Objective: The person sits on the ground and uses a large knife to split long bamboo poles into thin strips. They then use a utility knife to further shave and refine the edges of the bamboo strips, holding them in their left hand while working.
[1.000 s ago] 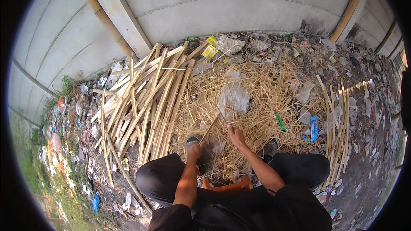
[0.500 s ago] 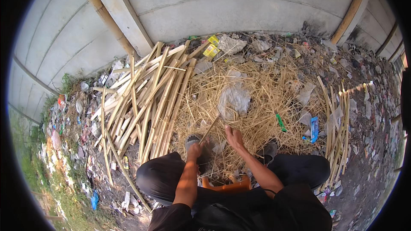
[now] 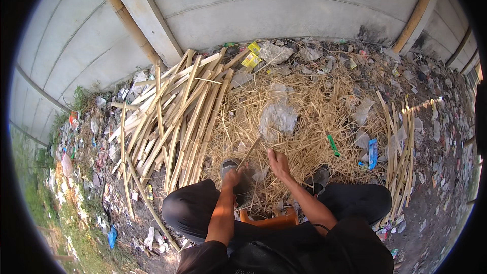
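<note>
Here, the left hand [image 3: 231,176] is wrapped around the lower end of a narrow bamboo-like strip [image 3: 249,154], its far end angled away over pale shavings [image 3: 324,106] — the right hand [image 3: 278,165] curls just beside it, and whether it grips anything cannot be told. Good handling likely means a firm, low hold, a steady angle and fingers clear of the edges — splinters look possible.

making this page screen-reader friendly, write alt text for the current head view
A person's left hand holds a thin tan wooden strip above loose straw-coloured slivers; the right hand is close by, its grip unclear. A heap of long pale wooden strips lies at left, before a grey panelled wall.
</note>
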Tool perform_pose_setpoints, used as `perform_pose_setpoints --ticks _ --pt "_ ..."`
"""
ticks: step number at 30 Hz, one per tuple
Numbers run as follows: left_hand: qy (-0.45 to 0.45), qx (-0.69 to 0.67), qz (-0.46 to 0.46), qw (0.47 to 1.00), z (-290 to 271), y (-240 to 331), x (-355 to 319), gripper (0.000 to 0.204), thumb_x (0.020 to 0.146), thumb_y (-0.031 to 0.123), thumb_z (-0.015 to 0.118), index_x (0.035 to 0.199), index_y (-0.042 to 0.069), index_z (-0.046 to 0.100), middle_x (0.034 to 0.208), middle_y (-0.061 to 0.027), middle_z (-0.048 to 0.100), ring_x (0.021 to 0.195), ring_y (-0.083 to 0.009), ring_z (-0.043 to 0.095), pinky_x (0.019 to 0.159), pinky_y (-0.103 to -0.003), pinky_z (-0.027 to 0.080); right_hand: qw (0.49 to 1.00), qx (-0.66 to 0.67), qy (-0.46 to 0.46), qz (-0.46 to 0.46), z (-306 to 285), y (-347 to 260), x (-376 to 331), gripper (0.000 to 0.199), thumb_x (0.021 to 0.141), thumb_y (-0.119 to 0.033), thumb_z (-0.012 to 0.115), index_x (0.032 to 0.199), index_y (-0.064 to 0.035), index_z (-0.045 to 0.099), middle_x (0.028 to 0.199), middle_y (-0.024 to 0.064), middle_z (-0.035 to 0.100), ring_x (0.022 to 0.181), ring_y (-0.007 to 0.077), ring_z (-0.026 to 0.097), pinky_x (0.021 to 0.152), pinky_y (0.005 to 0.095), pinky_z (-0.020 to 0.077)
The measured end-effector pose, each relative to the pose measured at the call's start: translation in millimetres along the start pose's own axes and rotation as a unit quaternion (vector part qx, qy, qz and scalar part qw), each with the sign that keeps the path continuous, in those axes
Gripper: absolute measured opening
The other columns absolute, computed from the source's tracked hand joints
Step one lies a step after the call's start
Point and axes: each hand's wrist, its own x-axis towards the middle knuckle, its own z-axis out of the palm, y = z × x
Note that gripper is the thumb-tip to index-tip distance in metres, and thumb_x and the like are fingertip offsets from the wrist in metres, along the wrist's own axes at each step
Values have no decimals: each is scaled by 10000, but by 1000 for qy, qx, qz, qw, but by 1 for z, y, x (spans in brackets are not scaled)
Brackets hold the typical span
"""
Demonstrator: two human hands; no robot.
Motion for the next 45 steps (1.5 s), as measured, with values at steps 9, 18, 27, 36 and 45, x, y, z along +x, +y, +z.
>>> perform_pose_setpoints --ticks 9,18,27,36,45 --pt "5 26 71 997 3 -16 8 742 1041 692 490 1179 17 766 1023 -393 703 1032 -576 685 934 -580 542 970 -188 -66 140 -18 84 -9 777 1123 -619 396 552 -92 404 506 5 297 444 170 258 489 419 274" --pt "-151 -55 -44 986 -52 27 13 954 940 841 520 1106 -71 747 871 -249 721 870 -366 731 791 -487 558 994 -6 96 57 -46 73 10 613 1091 -560 515 692 -96 465 604 26 407 536 190 399 586 423 377" --pt "-275 -137 6 952 -151 109 20 736 977 817 493 765 123 620 622 -41 580 581 -165 596 576 -344 509 921 -335 -6 199 -81 61 26 529 1055 -489 621 1283 -15 683 961 141 716 845 310 704 756 451 564" --pt "-325 -178 46 928 -185 158 -1 637 1060 682 514 716 147 553 596 10 485 521 -105 461 497 -294 354 957 226 84 -162 -162 -162 68 417 1037 -208 698 1394 4 660 1265 195 739 1140 255 748 911 378 612" --pt "-283 -164 96 940 -192 189 -15 652 1021 726 544 713 152 563 600 17 499 524 -112 495 503 -299 393 986 82 -9 -142 -217 -242 88 258 945 -207 819 1046 29 802 867 102 803 789 140 783 693 282 611"
